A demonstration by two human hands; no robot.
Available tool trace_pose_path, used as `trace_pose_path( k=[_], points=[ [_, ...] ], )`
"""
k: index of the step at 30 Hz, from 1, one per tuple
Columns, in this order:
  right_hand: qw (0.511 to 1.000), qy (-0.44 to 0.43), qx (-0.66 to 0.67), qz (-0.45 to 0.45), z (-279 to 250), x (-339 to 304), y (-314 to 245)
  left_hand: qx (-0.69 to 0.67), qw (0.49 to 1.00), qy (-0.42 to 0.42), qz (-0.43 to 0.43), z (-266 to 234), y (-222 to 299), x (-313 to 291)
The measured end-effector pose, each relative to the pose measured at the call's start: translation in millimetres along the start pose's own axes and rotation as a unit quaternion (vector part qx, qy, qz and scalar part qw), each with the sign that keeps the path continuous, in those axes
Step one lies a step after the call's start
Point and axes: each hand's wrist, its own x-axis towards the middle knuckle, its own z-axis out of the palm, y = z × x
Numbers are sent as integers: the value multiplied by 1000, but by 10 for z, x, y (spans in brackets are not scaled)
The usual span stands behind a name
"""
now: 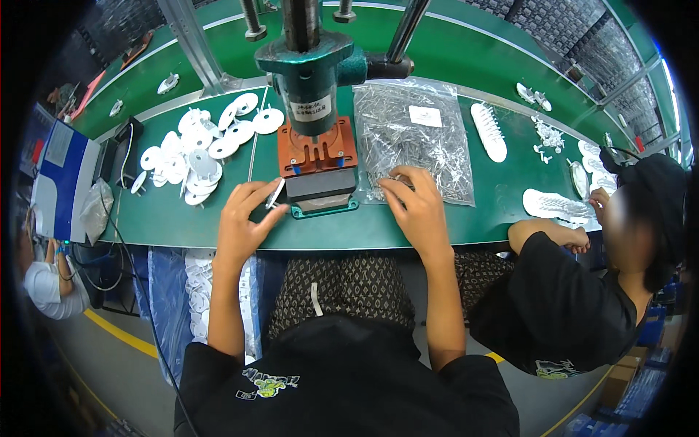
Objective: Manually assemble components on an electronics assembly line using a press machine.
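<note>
A thin white disc (275,194), seen almost edge-on, is between the thumb and fingers of my left hand (246,220), just left of the press base. My right hand (416,211) is at the near left part of a clear plastic bag (411,138) full of thin metal pins. Its fingers are curled and close together at the bag, and what they pinch, if anything, is hidden. Between my hands stands a bench press (309,80) with an orange fixture plate (317,149), a dark block (320,185) and a green base (325,210).
White discs with stems (191,156) lie piled on the green bench at left. Farther right are a white pin-studded piece (488,132) and small white parts (549,136). A co-worker (582,291) sits close on my right. A blue-lined bin (164,298) holds white parts below the bench.
</note>
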Motion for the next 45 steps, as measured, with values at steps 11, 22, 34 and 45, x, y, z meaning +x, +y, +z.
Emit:
trace_pose_path(
  k=[11, 22, 34, 45],
  points=[
    [995, -29, -80, -54, 219, 62, 110, -64, 997, -31, -1, -2, -73, -149],
    [880, 148, 401, 210, 157, -35, -658, -29, 999, 36, -4, -7, -21, -170],
    [933, -189, 274, 135, 784, 217, -1214, -67, 998, -11, 15, 0, -95, -202],
    [941, -252, 215, 67, 804, 378, -1218, -82, 996, 5, 21, 36, -139, -207]
  ],
)
